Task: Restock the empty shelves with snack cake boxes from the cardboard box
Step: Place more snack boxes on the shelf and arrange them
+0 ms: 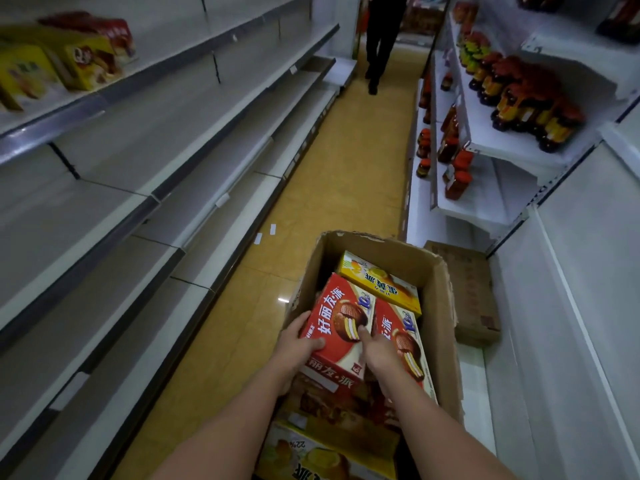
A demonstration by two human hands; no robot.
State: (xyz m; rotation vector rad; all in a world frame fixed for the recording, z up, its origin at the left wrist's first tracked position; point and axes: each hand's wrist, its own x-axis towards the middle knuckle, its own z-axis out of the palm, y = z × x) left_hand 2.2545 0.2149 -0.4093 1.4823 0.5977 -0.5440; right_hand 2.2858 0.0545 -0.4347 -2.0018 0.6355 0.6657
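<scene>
We grip one red snack cake box [341,320] with left hand [300,342] and right hand [375,351], fingers curled round it, above the cardboard box [438,327] holding one more red and two yellow.

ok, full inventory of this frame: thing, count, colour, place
carton: 1, brown, open, on floor
red boxes: 2 clearly seen, in carton
yellow box: 1, carton's far end; another at bottom edge
shelf boxes: several, yellow and red, top left shelf
left shelves: grey, mostly bare
bottles: many, red-capped, right shelves
flat carton: 1, brown, right floor
person: 1, dark clothes, far aisle
left hand: grips red box
right hand: grips same box
</scene>
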